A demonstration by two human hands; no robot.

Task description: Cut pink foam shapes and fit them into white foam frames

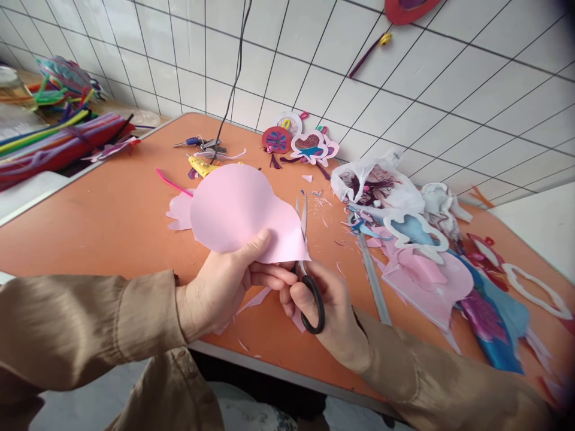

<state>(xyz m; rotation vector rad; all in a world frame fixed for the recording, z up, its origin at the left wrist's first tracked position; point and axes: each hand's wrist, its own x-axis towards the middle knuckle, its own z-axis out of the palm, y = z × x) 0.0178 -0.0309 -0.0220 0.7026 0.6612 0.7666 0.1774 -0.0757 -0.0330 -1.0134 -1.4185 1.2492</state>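
Two hands are in view, the left hand (220, 287) and the right hand (335, 317). Between them they hold one pink gourd-shaped paper sheet (242, 209) and one pair of black-handled scissors (303, 227). On the orange surface (112, 221) lie:

- one long grey metal ruler (375, 284) at three o'clock
- one crumpled white plastic bag (386, 185) at two o'clock
- two white gourd-shaped outline cut-outs (433, 242), also at three o'clock
- at least three overlapping colourful paper decorations (309, 146) at twelve o'clock
- one yellow glue gun (202, 166) and one black cable (231, 90) at eleven o'clock
- one loose pink pipe cleaner (173, 184)

The bundled pipe cleaners (54, 143) at ten o'clock are too many to count.
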